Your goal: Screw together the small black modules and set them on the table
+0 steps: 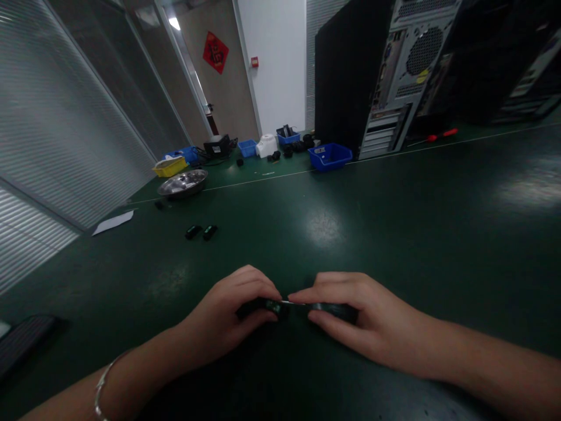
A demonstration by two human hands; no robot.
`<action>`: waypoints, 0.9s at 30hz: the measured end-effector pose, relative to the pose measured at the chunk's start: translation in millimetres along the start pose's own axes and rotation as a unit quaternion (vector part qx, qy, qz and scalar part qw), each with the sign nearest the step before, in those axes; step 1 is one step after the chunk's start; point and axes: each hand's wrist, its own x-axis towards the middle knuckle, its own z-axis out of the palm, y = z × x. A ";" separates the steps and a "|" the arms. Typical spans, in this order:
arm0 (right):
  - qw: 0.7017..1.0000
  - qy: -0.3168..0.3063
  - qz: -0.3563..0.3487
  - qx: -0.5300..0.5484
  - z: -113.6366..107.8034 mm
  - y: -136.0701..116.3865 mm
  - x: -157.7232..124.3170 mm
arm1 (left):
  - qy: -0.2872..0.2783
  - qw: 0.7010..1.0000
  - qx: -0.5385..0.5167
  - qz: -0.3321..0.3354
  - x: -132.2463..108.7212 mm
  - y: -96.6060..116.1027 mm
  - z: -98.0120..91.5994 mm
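Note:
My left hand [239,304] pinches a small black block with a green face [274,306] between thumb and fingers, low over the table. From the other side my right hand [370,313] is closed around the dark handle of a screwdriver [335,310]. The thin metal shaft points left, its tip at the small block by my left fingertips. Whether the tip sits inside the block cannot be made out. Two similar small black blocks, one on the left [193,231] and one on the right [210,232], lie farther back on the table.
On the green table [263,234] stand a metal bowl [183,182], a yellow tray [170,168], a blue bin [329,156] and a black computer tower [350,82]. A red-handled screwdriver [442,135] lies back right. A keyboard [28,342] is at the near left.

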 end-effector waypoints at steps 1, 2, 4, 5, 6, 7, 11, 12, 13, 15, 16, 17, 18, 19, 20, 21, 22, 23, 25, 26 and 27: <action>1.000 -0.002 -0.001 -0.001 0.3 -0.1 -0.1 | 0.012 1.000 -0.002 -0.006 -0.5 -0.6 0.0; 1.000 -0.003 -0.001 -0.002 0.4 -0.2 -0.2 | 0.025 1.000 -0.004 -0.012 -1.0 -1.0 -0.3; 1.000 0.001 0.004 -0.005 0.4 -0.7 -0.6 | 0.049 0.999 -0.006 -0.023 -1.6 -0.7 -1.2; 1.000 0.003 0.006 -0.008 0.3 -0.9 -0.8 | 0.058 0.998 -0.008 -0.028 -1.7 -0.3 -1.6; 1.000 0.003 0.008 -0.010 0.1 -1.1 -0.9 | 0.064 0.997 -0.009 -0.032 -1.8 0.2 -1.8; 1.000 0.004 0.010 -0.012 -0.1 -1.3 -1.0 | 0.068 0.997 -0.010 -0.033 -1.8 0.5 -1.9; 1.000 0.005 0.012 -0.012 -0.4 -1.3 -0.2 | 0.075 0.997 -0.004 -0.022 -2.3 -0.2 -0.1; 1.000 0.005 0.014 -0.012 -0.3 -1.2 0.1 | 0.076 0.997 0.001 -0.018 -2.7 -0.7 0.7; 1.000 0.004 0.015 -0.013 -0.3 -1.0 0.3 | 0.078 0.997 0.007 -0.014 -3.2 -1.1 1.5; 1.000 0.004 0.017 -0.011 0.0 -0.5 0.2 | 0.088 0.996 0.020 -0.001 -4.4 -1.6 3.0; 1.000 0.005 0.015 -0.011 0.2 -0.1 0.1 | 0.094 0.995 0.027 0.006 -5.0 -1.5 3.6; 1.000 0.007 0.012 -0.010 0.5 0.3 -0.2 | 0.101 0.994 0.033 0.013 -5.7 -1.1 4.0; 1.000 0.009 0.009 -0.008 0.7 0.8 -0.4 | 0.107 0.993 0.037 0.019 -6.2 -0.7 4.3; 1.000 0.011 0.006 -0.006 1.0 1.3 -0.6 | 0.110 0.993 0.038 0.021 -6.8 -0.1 4.5; 1.000 0.014 0.003 -0.005 1.2 1.8 -0.8 | 0.114 0.993 0.036 0.021 -7.2 0.5 4.5; 1.000 0.015 0.002 -0.002 1.4 2.3 -0.9 | 0.117 0.993 0.031 0.019 -7.5 0.9 4.4; 1.000 0.015 0.003 0.000 1.6 2.7 -0.9 | 0.119 0.993 0.024 0.015 -7.7 1.3 4.3; 1.000 0.015 0.004 0.003 1.7 3.1 -1.0 | 0.120 0.993 0.017 0.010 -7.8 1.5 4.2; 1.000 0.014 0.005 0.005 1.9 3.9 -1.1 | 0.124 0.992 0.005 0.002 -7.7 1.6 4.0; 1.000 0.014 0.005 0.007 2.0 4.2 -1.2 | 0.125 0.992 -0.001 -0.002 -7.5 1.6 4.0; 1.000 0.015 0.004 0.009 2.0 4.5 -1.1 | 0.125 0.992 -0.007 -0.007 -7.3 1.8 4.0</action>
